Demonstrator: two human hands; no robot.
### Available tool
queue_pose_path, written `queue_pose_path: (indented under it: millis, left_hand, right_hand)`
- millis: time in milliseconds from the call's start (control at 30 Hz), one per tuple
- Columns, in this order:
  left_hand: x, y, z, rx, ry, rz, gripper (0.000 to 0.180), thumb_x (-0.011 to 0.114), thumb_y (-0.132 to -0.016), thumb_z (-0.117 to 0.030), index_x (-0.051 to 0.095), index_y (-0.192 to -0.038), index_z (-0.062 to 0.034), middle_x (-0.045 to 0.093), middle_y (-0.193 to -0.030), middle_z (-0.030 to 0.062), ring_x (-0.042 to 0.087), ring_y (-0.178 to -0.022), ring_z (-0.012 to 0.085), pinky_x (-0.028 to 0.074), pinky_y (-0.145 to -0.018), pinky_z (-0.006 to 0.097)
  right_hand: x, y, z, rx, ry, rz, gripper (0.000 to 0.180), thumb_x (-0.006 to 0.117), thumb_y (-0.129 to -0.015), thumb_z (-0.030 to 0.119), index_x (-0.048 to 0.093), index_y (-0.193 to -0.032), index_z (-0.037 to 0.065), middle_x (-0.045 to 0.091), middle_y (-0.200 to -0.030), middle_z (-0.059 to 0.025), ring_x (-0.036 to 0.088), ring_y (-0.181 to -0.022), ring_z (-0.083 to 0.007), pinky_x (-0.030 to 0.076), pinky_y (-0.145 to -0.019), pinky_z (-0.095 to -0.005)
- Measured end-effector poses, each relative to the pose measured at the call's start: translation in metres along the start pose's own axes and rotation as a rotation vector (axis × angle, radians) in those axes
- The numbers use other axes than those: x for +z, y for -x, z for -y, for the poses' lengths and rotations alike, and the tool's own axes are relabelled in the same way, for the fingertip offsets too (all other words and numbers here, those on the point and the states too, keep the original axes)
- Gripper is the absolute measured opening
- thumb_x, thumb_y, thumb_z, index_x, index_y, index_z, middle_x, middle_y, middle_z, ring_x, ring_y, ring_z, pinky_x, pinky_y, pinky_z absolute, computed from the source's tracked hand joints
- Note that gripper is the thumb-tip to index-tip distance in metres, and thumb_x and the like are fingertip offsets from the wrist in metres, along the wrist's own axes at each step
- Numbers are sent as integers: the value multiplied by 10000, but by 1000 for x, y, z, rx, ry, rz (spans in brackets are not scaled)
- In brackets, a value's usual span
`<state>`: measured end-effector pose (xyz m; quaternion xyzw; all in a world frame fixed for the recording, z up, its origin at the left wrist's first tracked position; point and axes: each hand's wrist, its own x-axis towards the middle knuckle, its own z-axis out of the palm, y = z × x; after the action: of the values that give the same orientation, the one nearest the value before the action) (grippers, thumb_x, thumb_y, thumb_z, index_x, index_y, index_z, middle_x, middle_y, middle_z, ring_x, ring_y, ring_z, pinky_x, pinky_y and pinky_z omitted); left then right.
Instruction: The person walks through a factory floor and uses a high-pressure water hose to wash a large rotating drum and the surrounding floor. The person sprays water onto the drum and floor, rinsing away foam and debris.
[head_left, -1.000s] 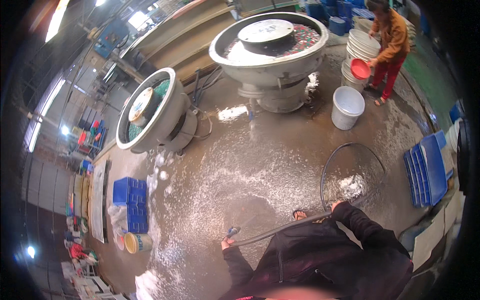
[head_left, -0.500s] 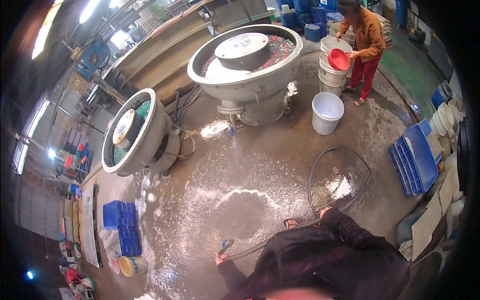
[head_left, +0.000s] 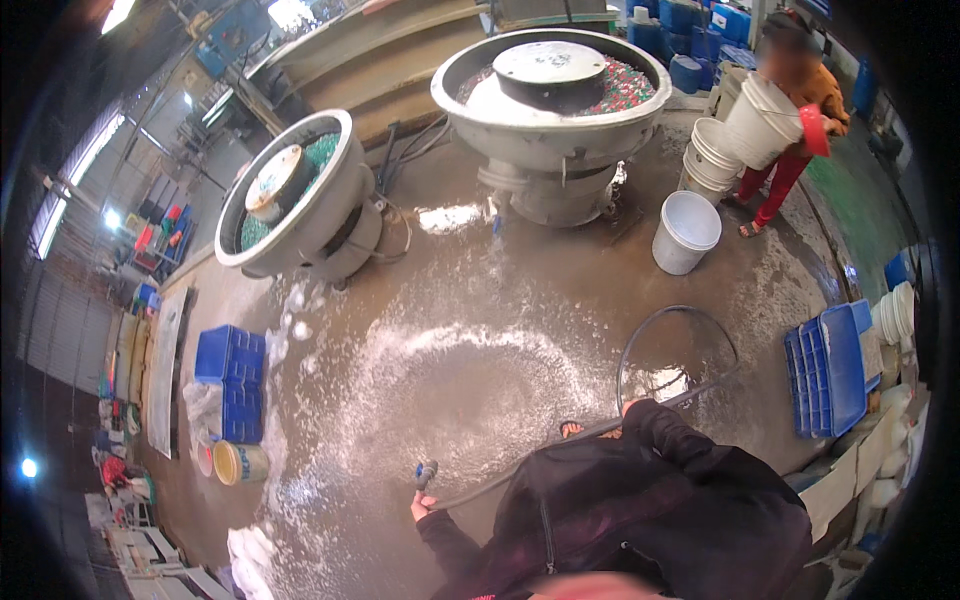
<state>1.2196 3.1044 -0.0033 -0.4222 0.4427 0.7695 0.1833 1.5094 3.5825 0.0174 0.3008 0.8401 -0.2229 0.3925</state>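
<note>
A: Left side?
B: Blue crates (head_left: 229,380) stacked on the wet floor (head_left: 470,300), a yellow bucket (head_left: 238,462) just near of them. Far left, a grey bowl machine (head_left: 300,200) tilted toward the camera, green pieces inside.

A: Hands?
B: Left hand (head_left: 424,503) is closed around the nozzle end of a dark hose (head_left: 520,465), low and near. The hose runs right across the body. Right hand (head_left: 628,408) is at the hose further along; sleeve covers most of it, so can't tell the grip. Hands are well apart.

A: Rest of the hose?
B: It loops in a ring on the floor to the right. White foam (head_left: 470,350) is spread just far of the nozzle.

A: Right side?
B: Bigger bowl machine (head_left: 550,100) far centre, a white bucket (head_left: 687,232) on the floor near it. Another person (head_left: 790,130) far right holds a stack of white buckets. Blue trays (head_left: 828,368) on the right.
</note>
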Motion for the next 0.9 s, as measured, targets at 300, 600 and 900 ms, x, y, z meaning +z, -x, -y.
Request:
queue_pose_path:
  millis: [300,600,900]
  left_hand:
    - [-65,-11,11,-169,-119,162,389,530,-830,-155,280,-532,-156,275,-436,-44,263,-346,114,237,-356,262]
    - [11,-8,10,-361,-232,310,258,545,-787,-43,369,-623,-135,251,-443,-68,228,-356,59,244,-368,227]
    - [16,-24,7,-617,-92,454,108,523,-821,-36,478,-873,-119,254,-485,-78,231,-375,46,216,-352,203]
  right_hand:
    - [6,17,8,68,123,39,467,675,-588,385,642,-917,56,620,-963,-172,592,-941,-316,477,-800,-404]
    - [-9,59,7,110,158,95,405,615,-646,310,618,-941,32,588,-1004,-224,566,-977,-342,450,-847,-408]
    - [21,94,16,178,160,-82,414,667,-605,291,599,-917,28,589,-969,-215,577,-928,-341,464,-820,-407]
